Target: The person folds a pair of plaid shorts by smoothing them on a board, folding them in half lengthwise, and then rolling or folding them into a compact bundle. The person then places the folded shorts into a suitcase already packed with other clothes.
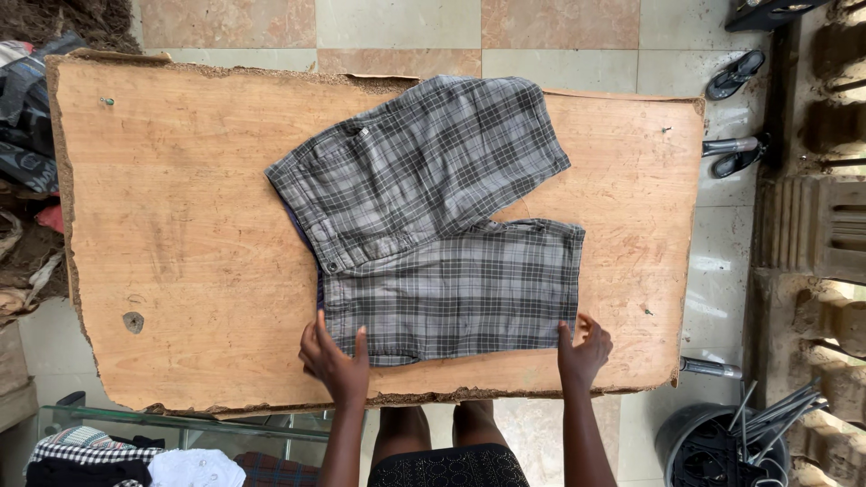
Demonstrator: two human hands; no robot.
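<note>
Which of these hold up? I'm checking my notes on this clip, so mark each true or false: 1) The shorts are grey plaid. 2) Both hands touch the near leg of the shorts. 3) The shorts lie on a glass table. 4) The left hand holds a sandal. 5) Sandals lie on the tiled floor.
1) True: the shorts are grey plaid.
2) True: the left hand and the right hand rest at the near leg's edge.
3) False: they lie on a bare wooden board.
4) False: it holds no sandal, only touches the fabric.
5) True: sandals lie on the floor.
</note>
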